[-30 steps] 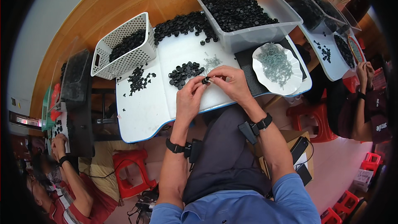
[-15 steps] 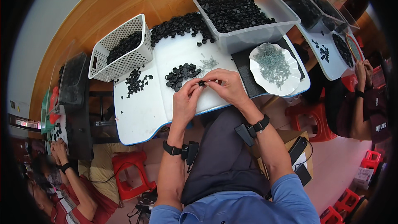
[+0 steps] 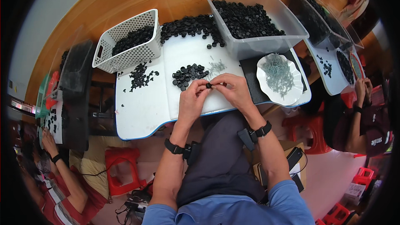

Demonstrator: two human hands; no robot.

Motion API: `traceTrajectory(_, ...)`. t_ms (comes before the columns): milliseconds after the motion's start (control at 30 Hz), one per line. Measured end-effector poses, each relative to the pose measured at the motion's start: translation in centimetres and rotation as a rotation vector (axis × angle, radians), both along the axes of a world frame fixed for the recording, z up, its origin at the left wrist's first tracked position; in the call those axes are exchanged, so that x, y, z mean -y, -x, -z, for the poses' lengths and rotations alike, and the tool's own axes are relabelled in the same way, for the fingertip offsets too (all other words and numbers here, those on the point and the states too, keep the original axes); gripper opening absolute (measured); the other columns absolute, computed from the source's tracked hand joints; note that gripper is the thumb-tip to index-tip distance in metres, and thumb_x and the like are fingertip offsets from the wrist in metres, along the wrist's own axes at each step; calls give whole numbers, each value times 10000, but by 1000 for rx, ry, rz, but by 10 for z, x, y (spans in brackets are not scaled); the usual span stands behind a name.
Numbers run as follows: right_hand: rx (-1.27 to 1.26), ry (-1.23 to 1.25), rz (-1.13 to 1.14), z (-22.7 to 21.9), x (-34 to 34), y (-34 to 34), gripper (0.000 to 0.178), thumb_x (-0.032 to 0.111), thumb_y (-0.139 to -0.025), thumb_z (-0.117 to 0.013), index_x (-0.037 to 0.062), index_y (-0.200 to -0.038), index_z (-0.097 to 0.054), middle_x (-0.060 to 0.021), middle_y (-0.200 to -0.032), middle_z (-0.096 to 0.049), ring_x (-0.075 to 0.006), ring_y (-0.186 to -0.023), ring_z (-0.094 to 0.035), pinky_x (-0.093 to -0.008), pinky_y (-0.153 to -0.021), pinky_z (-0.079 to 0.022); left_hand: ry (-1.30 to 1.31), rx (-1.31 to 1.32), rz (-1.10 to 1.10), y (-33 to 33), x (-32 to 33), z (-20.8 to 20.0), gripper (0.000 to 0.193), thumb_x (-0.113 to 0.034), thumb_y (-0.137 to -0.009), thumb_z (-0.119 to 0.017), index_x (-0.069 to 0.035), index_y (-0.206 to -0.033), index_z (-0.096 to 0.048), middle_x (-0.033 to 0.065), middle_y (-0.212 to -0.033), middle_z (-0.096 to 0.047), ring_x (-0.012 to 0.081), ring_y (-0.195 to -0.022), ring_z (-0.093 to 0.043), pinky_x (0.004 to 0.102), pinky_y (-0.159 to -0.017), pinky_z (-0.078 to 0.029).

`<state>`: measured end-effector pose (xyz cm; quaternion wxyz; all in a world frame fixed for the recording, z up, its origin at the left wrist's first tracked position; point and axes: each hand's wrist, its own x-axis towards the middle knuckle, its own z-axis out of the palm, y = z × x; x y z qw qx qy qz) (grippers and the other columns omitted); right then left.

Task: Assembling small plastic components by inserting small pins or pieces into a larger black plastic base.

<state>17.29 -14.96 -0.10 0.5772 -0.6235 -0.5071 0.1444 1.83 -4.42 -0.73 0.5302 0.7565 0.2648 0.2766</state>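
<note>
Between my fingertips is a small round black plastic piece (image 3: 208, 86), held just over the near part of the white table (image 3: 143, 116). My left hand (image 3: 193, 100) pinches it from the left, fingers closed. From the other side my right hand (image 3: 234, 91) grips it with thumb and forefinger; whether it also has a pin is hidden. Just beyond my hands lie a heap of round black caps (image 3: 189, 75) and a small scatter of thin pale pins (image 3: 216, 66). Smaller black pieces (image 3: 141, 76) are spread to the left.
A white perforated basket (image 3: 125, 60) and a large translucent bin (image 3: 258, 46) hold black pieces, with more piled between them. At right, a scalloped white plate (image 3: 295, 93) of pins rests on a black mat (image 3: 250, 83). Other people work at tables on both sides.
The whole view has shifted slightly, with the table things appearing a little farther right. Both hands stay together on the black piece, with little visible change in grip.
</note>
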Motion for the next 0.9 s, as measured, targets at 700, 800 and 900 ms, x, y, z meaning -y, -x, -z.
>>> traceTrajectory(700,325,-133,47,-2,-2,10,153,-69,-821,-754,17,-948,-756,-119,-928,-752,-270,-812,-739,-342,-695,-589,-120,31,12,2,1,2,200,-48,-964,-688,22,-1146,-647,149,-1036,-779,221,-978,-775,311,-815,-590)
traceTrajectory(800,382,-143,45,-2,-3,12,161,-68,-822,-753,11,-963,-750,-123,-914,-748,-279,-802,-735,-347,-690,-589,-99,18,30,5,-2,-1,206,-45,-966,-683,21,-1157,-645,157,-1049,-778,222,-979,-775,314,-830,-590)
traceTrajectory(900,422,-140,56,-2,-4,14,207,-66,-825,-751,19,-1014,-741,-127,-900,-745,-285,-788,-732,-356,-690,-589,-91,-3,74,8,-7,-4,247,-58,-981,-672,21,-1213,-644,157,-1060,-780,204,-987,-767,302,-851,-582)
